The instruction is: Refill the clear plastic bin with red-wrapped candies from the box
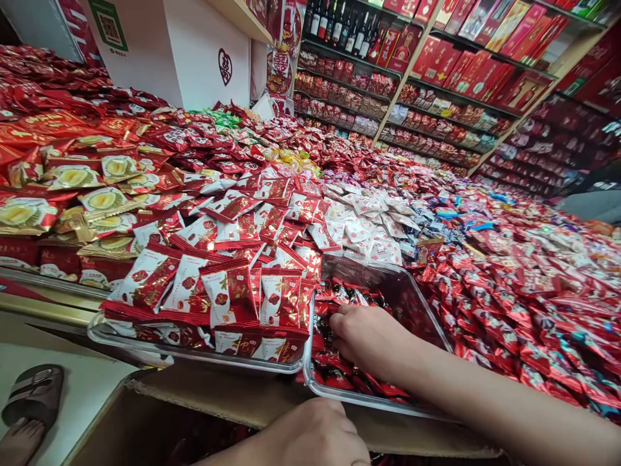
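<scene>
My right hand reaches into a clear plastic tray that holds small dark red wrapped candies; its fingers press down among the wrappers at the tray's left side, and I cannot see whether they grip one. My left hand is low at the bottom edge, fingers curled, over a cardboard box; what is under it is hidden.
A neighbouring clear tray is heaped with red and white candy packets. Piles of wrapped sweets cover the whole counter. Shelves of red gift boxes and bottles line the back wall. A sandalled foot shows at the lower left.
</scene>
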